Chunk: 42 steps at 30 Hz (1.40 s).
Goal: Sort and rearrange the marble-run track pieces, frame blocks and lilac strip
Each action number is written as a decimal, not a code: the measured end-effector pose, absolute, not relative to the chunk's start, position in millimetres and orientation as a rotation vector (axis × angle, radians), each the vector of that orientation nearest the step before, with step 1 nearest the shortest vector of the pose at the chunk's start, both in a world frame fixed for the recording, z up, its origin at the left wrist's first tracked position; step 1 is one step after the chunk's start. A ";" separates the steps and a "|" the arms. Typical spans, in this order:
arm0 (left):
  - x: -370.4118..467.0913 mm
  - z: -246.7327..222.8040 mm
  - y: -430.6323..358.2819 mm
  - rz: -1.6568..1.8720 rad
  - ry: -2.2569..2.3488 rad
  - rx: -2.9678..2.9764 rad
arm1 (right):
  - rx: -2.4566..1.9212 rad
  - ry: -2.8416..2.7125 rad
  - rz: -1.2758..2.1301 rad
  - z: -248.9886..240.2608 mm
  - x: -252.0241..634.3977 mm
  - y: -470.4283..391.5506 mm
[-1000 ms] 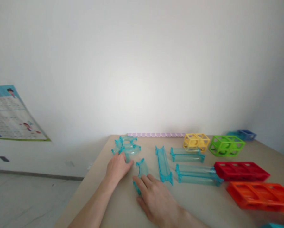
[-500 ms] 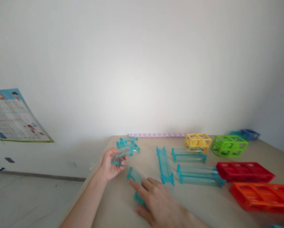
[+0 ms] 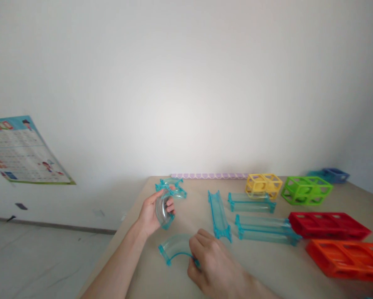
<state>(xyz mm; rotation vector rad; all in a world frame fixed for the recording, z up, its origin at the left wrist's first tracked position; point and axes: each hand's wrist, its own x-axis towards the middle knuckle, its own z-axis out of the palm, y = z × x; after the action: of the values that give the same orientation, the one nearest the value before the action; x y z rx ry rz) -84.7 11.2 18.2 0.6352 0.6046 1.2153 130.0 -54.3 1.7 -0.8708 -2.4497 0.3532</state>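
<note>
My left hand (image 3: pixel 155 211) is closed around a clear curved tube piece (image 3: pixel 164 211) with blue-green ends, raised above the table's left part. Lower down, my right hand (image 3: pixel 206 257) pinches the right end of a second curved tube piece (image 3: pixel 175 246); its left end shows free, and my fingers cover the gripped end. Beyond my left hand lie more curved blue-green pieces (image 3: pixel 180 192), partly behind the tube it holds. To the right of both hands, a straight blue-green track piece (image 3: pixel 219 214) lies lengthwise on the table.
Two straight clear tubes (image 3: pixel 267 229) lie crosswise. Further right stand a yellow frame block (image 3: pixel 263 185), a green one (image 3: pixel 307 191), a red one (image 3: pixel 329 226) and an orange one (image 3: pixel 350 258). Blue pieces (image 3: pixel 336 175) sit in the far corner. A purple patterned strip (image 3: pixel 209 176) runs along the wall.
My right hand has closed on the near curved tube, which now lies turned more crosswise. The tube in my left hand has tilted more upright. The view has shifted slightly left.
</note>
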 end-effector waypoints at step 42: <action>-61.1 13.5 -9.0 0.955 0.606 0.928 | -0.737 -2.034 0.185 9.1 139.6 -60.5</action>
<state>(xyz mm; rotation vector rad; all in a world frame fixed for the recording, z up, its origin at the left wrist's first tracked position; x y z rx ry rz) -61.1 -9.0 13.5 0.9281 0.6062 0.9552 139.6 -60.5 9.1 -0.7365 -2.0335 0.1847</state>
